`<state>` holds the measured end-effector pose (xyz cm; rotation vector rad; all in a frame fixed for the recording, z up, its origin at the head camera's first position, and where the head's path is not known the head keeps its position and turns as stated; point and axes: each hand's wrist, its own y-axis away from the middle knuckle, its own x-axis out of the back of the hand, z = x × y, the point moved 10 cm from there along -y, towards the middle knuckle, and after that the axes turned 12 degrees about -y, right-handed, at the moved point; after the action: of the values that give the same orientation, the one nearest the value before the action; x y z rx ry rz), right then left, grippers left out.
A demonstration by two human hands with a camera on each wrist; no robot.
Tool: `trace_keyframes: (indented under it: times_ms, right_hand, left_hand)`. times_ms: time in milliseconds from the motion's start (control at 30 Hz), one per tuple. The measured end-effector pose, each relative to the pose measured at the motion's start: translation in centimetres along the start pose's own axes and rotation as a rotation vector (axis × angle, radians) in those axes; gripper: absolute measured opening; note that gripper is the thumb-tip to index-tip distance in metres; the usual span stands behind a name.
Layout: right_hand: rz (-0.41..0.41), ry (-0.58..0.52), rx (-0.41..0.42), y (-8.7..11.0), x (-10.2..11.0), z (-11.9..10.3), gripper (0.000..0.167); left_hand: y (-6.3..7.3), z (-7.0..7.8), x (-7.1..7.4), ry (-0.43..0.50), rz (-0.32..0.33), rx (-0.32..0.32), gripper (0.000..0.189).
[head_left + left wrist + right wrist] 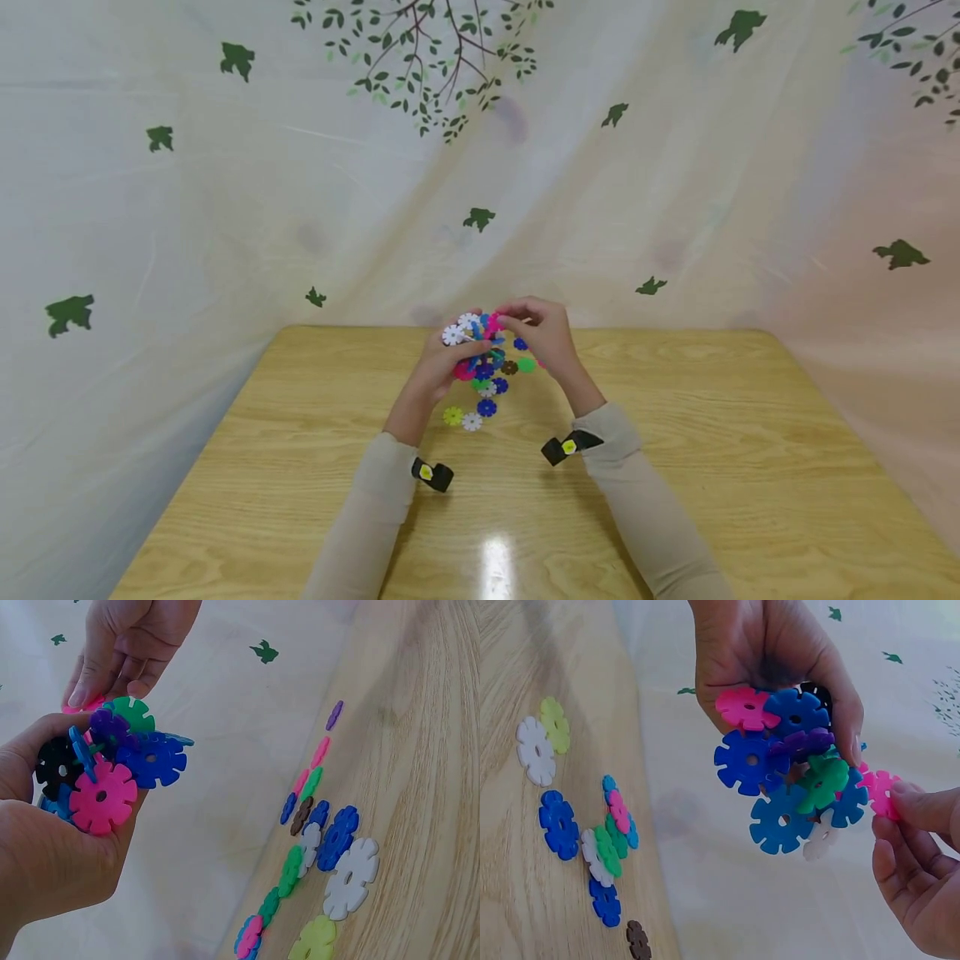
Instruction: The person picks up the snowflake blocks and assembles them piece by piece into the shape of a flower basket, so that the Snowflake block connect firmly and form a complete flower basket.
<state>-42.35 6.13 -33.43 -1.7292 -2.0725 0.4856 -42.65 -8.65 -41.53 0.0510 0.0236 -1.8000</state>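
Observation:
My left hand (438, 362) grips a cluster of joined notched plastic discs (784, 761) above the table's far part. Blue, pink, purple, green, black and white pieces stick out of it at various angles. A pink disc (885, 793) at the cluster's edge is pinched between the thumb and fingers of my right hand (922, 855). In the left wrist view, this right hand (135, 645) is above the cluster, its thumb over the pink piece, which is mostly hidden there. The palm of my left hand (67, 862) supports the cluster from below.
Loose discs lie on the wooden table (300, 500) under and beyond the hands, among them a yellow disc (453, 415), a white disc (472, 422), a blue disc (487, 407) and a brown disc (638, 941). Behind the table's far edge hangs a cloth backdrop (375, 250) with leaf prints.

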Motion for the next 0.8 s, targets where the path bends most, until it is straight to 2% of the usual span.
trace_keyframes:
  times_ms: [200, 333, 533, 700, 800]
  right_hand:
    - [0.041, 0.057, 0.032, 0.9, -0.6, -2.9, 0.012]
    - [0.053, 0.049, 0.049, 1.2, -0.8, -3.8, 0.010]
    - [0.015, 0.021, 0.096, 1.2, -0.7, -4.3, 0.008]
    - [-0.028, 0.013, 0.077, 1.2, -0.8, -4.2, 0.008]
    - [-0.023, -0.005, 0.069, 0.9, -0.6, -2.5, 0.008]
  left_hand:
    - [0.2, 0.2, 0.0, -0.012, 0.014, -0.002, 0.059]
    - [0.3, 0.3, 0.1, -0.032, 0.028, -0.005, 0.059]
    - [0.3, 0.7, 0.0, -0.044, 0.034, -0.040, 0.063]
    - [0.4, 1.0, 0.1, -0.066, 0.053, -0.061, 0.065]
    - [0.5, 1.1, 0.2, -0.072, 0.058, -0.067, 0.065]
